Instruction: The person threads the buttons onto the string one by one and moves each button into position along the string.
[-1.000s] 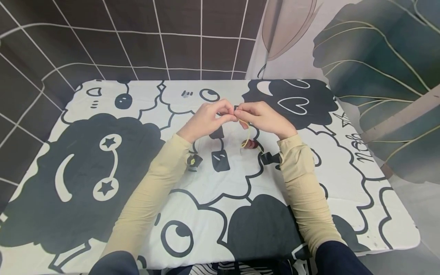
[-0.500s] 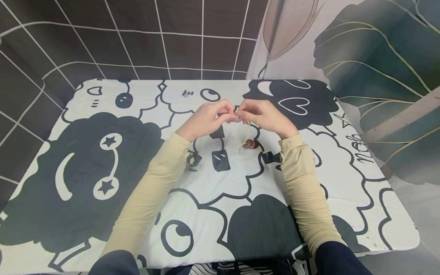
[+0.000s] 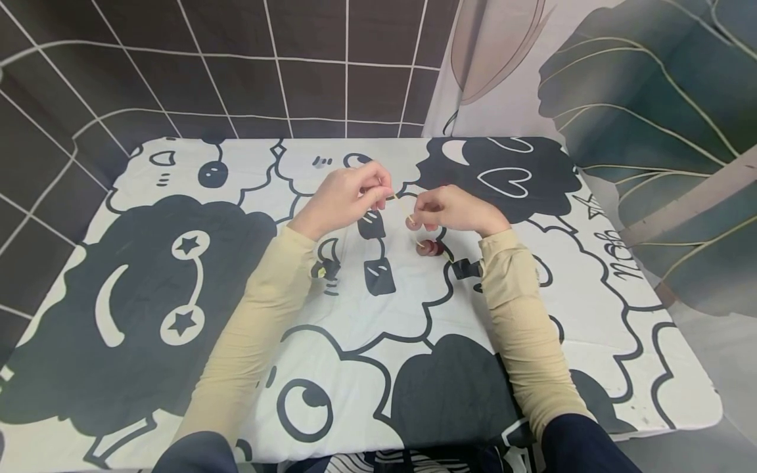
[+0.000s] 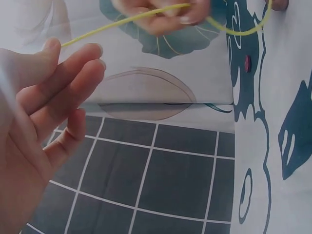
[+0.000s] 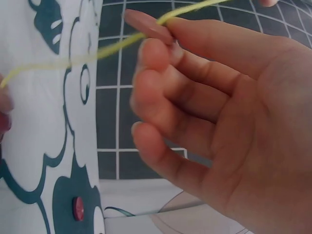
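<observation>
A yellow string (image 4: 122, 22) is stretched between the hands. My left hand (image 3: 345, 197) pinches its end between thumb and index finger. In the right wrist view the string runs through a flat, pinkish-brown, button-like disc (image 5: 148, 27). My right hand (image 3: 455, 210) pinches that disc between thumb and fingertips, its other fingers curled. Below the right hand, several reddish-brown discs (image 3: 428, 247) hang or lie together on the string's lower part; whether they touch the cloth cannot be told.
A patterned black-and-white cloth (image 3: 367, 368) covers the table. One loose red disc (image 5: 78, 208) rests on a dark patch of it. A dark tile-patterned backdrop (image 3: 236, 85) stands behind, with a leaf-patterned one (image 3: 644, 118) at the right.
The hands, earlier meeting at their fingertips, have moved apart. My left hand has drawn the string end leftward, and a disc now shows on the string at my right fingertips.
</observation>
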Tool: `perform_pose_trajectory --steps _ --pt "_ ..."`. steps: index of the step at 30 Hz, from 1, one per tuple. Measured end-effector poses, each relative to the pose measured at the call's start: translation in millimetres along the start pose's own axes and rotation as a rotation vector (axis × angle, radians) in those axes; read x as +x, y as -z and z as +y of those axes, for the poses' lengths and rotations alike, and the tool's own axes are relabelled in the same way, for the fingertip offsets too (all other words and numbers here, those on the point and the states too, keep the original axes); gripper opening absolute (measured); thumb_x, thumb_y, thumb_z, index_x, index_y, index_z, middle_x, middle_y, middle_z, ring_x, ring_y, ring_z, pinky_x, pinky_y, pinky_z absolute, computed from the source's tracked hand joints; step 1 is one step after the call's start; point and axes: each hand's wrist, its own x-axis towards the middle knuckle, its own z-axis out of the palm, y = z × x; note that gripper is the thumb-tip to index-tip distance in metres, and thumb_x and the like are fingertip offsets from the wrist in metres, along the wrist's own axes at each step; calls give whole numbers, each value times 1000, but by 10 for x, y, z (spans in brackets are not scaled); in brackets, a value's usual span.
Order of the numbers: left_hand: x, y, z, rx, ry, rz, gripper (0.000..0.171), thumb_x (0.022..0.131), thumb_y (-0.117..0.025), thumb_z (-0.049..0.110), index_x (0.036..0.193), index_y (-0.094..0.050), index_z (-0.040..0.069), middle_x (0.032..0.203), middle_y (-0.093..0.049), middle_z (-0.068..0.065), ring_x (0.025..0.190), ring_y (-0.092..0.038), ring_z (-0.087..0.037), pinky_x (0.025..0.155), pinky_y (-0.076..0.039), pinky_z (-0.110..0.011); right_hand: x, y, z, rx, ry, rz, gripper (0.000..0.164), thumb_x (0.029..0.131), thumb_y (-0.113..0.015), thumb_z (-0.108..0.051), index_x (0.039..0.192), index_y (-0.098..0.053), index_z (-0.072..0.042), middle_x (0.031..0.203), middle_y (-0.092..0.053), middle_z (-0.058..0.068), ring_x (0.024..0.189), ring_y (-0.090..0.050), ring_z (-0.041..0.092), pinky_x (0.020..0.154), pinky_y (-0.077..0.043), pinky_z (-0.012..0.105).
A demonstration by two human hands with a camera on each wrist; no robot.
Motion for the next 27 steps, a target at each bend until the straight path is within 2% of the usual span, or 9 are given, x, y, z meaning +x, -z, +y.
perform_pose_trajectory --steps 9,14,19,23,27 --pt "-1 24 42 -22 -87 81 9 93 -63 11 90 -58 5 65 -65 -2 62 -61 -9 67 -45 -22 50 -79 108 19 -76 -173 16 91 -60 -14 79 -64 -3 63 -57 1 63 -54 13 65 -43 26" --pt "-6 27 46 -34 -142 126 9 92 -64 9 88 -57 4 63 -62 -3 61 -58 -9 67 -45 -23 59 -105 164 -42 -64 -222 18 91 -59 -15 76 -62 -4 63 -59 3 62 -55 15 65 -42 26" --pt "-8 35 58 -36 -180 147 10 91 -65 8 88 -57 4 62 -61 -3 61 -57 -10 66 -44 -28 68 -116 182 -50 -92 -254 17 90 -59 -15 76 -62 -4 63 -59 3 64 -56 17 67 -41 26" --pt "-9 38 55 -32 -193 152 10 91 -65 8 88 -56 4 62 -61 -3 61 -57 -11 65 -45 -32 73 -121 204 -75 -120 -232 13 88 -61 -16 81 -63 -5 67 -60 4 65 -55 15 66 -41 26" --pt "-6 40 70 -16 -199 150 10 91 -65 9 88 -57 4 62 -62 -2 61 -57 -11 64 -43 -31 57 -92 179 -85 -99 -110 11 89 -59 -13 94 -65 -5 80 -64 7 73 -57 17 71 -44 29"
